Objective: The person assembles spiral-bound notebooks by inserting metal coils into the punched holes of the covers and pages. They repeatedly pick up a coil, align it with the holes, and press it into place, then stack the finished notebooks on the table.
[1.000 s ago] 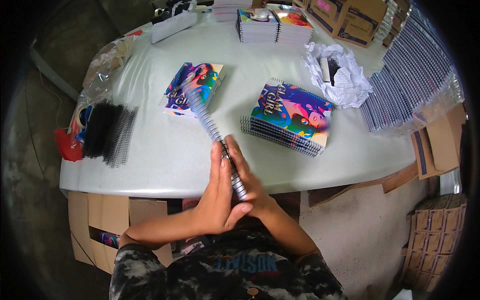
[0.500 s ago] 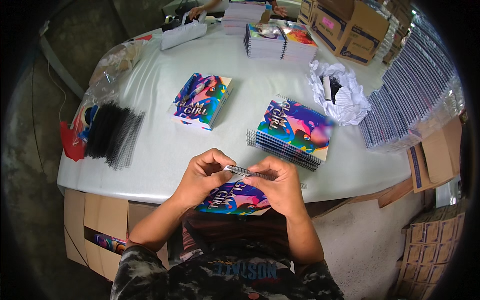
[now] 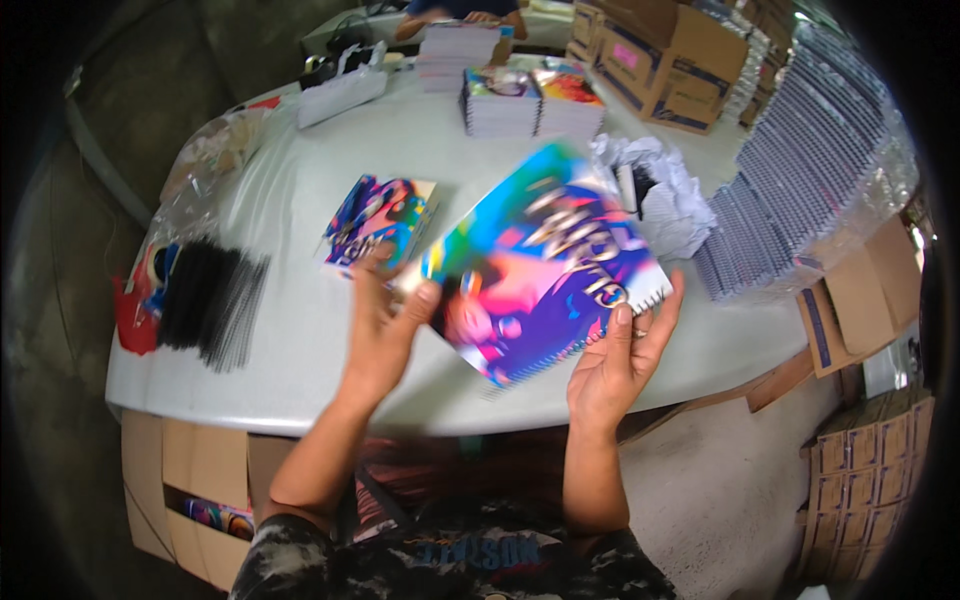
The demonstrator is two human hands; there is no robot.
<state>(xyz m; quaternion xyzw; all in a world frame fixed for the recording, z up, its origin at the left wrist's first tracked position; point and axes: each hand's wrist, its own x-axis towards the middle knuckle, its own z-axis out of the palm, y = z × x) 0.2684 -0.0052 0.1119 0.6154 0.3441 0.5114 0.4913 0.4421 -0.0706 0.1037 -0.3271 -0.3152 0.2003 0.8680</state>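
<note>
A colourful spiral notebook (image 3: 545,265), blurred by motion, is held up tilted over the table. My left hand (image 3: 383,325) pinches its left corner, thumb on top. Along the lower right edge, where the black coil (image 3: 545,365) runs, my right hand (image 3: 618,365) grips it with the thumb on the cover. A small stack of matching unbound books (image 3: 378,215) lies on the table just beyond my left hand. The notebook hides the table area behind it.
Black spiral coils (image 3: 210,305) lie in a heap at the left table edge. Crumpled white paper (image 3: 675,200) and a large pile of bound notebooks (image 3: 815,150) are at the right. Far back stand notebook stacks (image 3: 500,110), cartons (image 3: 660,70) and another person's arms (image 3: 460,20).
The notebook has come up from the table's near edge and turned, its coil edge now toward me. Both hands have moved from pinching the coil end to holding the notebook at separate edges.
</note>
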